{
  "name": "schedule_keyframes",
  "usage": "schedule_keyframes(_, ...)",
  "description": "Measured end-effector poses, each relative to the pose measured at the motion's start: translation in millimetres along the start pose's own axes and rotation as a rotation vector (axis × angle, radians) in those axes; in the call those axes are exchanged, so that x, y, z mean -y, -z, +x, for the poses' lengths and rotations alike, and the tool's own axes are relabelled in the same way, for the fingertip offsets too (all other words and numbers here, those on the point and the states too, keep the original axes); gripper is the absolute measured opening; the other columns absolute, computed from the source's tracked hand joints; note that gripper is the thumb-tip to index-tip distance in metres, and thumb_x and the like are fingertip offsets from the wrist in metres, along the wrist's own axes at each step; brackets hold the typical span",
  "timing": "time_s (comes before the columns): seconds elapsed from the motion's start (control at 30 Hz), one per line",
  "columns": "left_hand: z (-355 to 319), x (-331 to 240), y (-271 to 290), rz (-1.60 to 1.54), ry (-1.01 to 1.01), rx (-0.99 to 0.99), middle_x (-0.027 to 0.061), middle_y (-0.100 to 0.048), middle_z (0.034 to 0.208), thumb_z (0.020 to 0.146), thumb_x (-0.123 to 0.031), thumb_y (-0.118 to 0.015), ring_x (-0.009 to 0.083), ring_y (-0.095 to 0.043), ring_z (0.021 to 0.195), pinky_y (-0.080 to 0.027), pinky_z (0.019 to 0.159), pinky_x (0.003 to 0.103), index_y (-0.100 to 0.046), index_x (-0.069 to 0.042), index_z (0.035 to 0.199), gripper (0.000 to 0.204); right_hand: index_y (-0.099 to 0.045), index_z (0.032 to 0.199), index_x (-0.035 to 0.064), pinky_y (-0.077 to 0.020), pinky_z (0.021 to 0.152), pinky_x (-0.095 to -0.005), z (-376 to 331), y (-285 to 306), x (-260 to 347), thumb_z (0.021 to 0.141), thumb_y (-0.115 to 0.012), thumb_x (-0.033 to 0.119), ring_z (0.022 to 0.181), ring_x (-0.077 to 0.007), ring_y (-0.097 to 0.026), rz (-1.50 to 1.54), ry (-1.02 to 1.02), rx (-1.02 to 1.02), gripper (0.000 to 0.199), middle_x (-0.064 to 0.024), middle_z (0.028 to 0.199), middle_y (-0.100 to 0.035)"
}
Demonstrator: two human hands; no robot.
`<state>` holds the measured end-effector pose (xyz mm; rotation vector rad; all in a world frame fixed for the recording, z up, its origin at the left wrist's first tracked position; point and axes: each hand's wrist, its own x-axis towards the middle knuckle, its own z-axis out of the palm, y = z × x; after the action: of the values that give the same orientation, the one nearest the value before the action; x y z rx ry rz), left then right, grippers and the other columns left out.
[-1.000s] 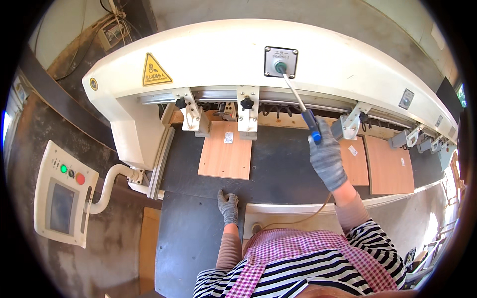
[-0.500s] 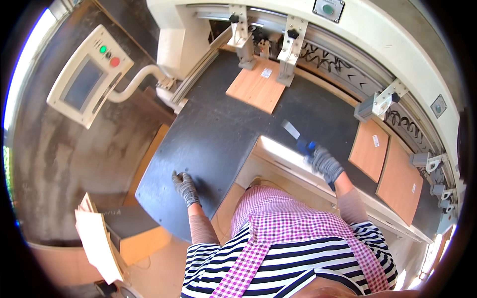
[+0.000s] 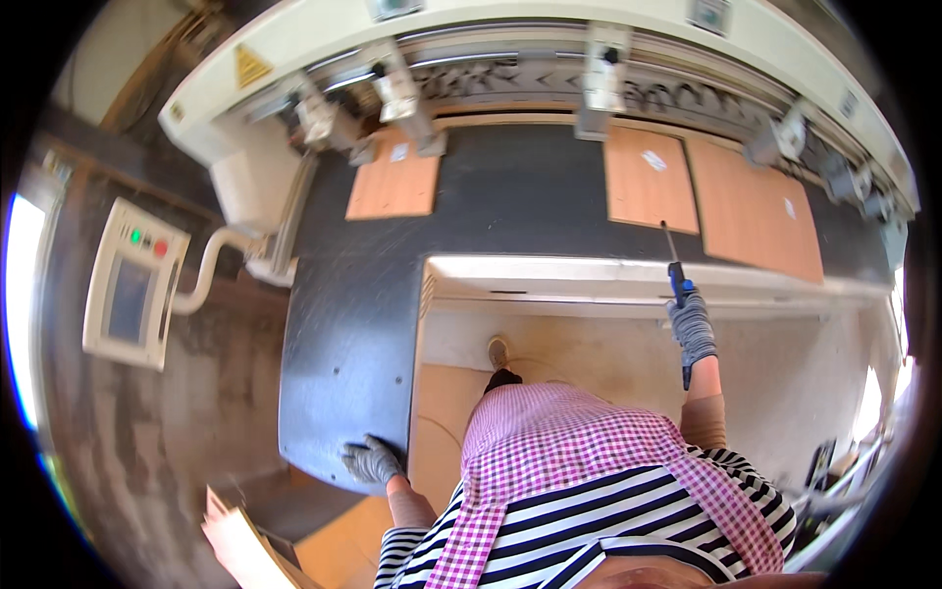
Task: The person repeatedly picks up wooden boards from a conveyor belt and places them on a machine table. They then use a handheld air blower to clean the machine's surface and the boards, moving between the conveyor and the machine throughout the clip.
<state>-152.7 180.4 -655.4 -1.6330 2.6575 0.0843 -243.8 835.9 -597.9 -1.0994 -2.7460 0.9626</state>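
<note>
Workshop scene, seen from above: a dark grey machine table [image 3: 343,324] runs under a long cream-coloured machine housing [image 3: 549,20] with a concrete floor [image 3: 589,363] below it. Right hand [image 3: 693,329] — gloved in grey, fingers wrapped tight around the blue handle of a long-nozzled air gun [image 3: 675,270]; its thin metal nozzle points up and away from the person, the tip lying over the lower edge of a wooden panel [image 3: 650,179] on the table. The hand itself sits just past the pale front ledge [image 3: 589,280] of the table. Left hand [image 3: 371,459] — also gloved, fingers curled over the rounded near corner of the dark table, gripping its edge; nothing else is held in it. A second, larger wooden panel [image 3: 756,211] lies touching the right side of the first, and a third panel [image 3: 394,182] lies well apart at the left, partly under a metal clamp [image 3: 402,98]. More clamps hang in a row along the housing above the panels. A yellow warning triangle [image 3: 251,67] marks the left end of the housing. At far left a pale control box [image 3: 132,285] with a screen and coloured buttons stands on a curved white arm [image 3: 211,265]. The person wears a striped shirt and a pink checked apron [image 3: 569,442]; one shoe [image 3: 498,351] shows on the floor. Pale boards [image 3: 240,545] lean at the lower left.
</note>
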Motion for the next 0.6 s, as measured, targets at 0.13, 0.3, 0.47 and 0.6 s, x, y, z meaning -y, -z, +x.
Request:
schedule_keyframes(0.13,-9.9,-9.7,1.3,0.067,0.040,-0.043,0.0245,-0.034,0.149,0.096,-0.055,-0.031,0.0420,-0.034,0.136,-0.025,0.110,0.055,-0.033,-0.007,0.147,0.070,-0.053,0.118,0.0054,-0.0512,0.066,-0.0416,-67.8,55.2,-28.0,0.082,-0.064,0.018,0.071,-0.0323,-0.063,-0.032,-0.121,-0.044,0.040,-0.0179,0.090,-0.065)
schedule_keyframes(0.3,-17.1,-17.1,7.5,0.074,0.078,-0.080,0.0233,-0.036,0.148,0.096,-0.054,-0.030,0.0425,-0.037,0.133,-0.028,0.106,0.058,-0.037,-0.007,0.145,0.068,-0.060,0.107,0.0069,-0.0520,0.058,-0.0289,-168.4,82.7,18.0,0.086,-0.063,0.022,0.063,-0.0160,-0.060,0.649,-0.077,0.920,0.026,-0.0071,0.083,-0.063)
schedule_keyframes(0.47,-22.6,-20.0,18.0,0.050,0.066,-0.025,0.0238,-0.034,0.149,0.096,-0.052,-0.030,0.0424,-0.035,0.135,-0.026,0.108,0.057,-0.037,-0.007,0.145,0.066,-0.059,0.104,0.0049,-0.0560,0.068,-0.0408,-152.5,75.2,-4.1,0.091,-0.062,0.025,0.069,-0.0183,-0.062,1.208,-0.136,0.728,0.024,-0.0056,0.080,-0.062)
schedule_keyframes(0.6,-27.1,-27.6,28.7,0.021,0.109,0.014,0.0217,-0.031,0.151,0.096,-0.052,-0.031,0.0427,-0.029,0.138,-0.021,0.111,0.056,-0.033,-0.008,0.147,0.067,-0.055,0.119,0.0056,-0.0504,0.090,-0.0534,-146.7,39.0,13.0,0.091,-0.060,0.018,0.086,-0.0229,-0.065,2.042,-0.177,0.642,0.030,-0.0073,0.097,-0.064)
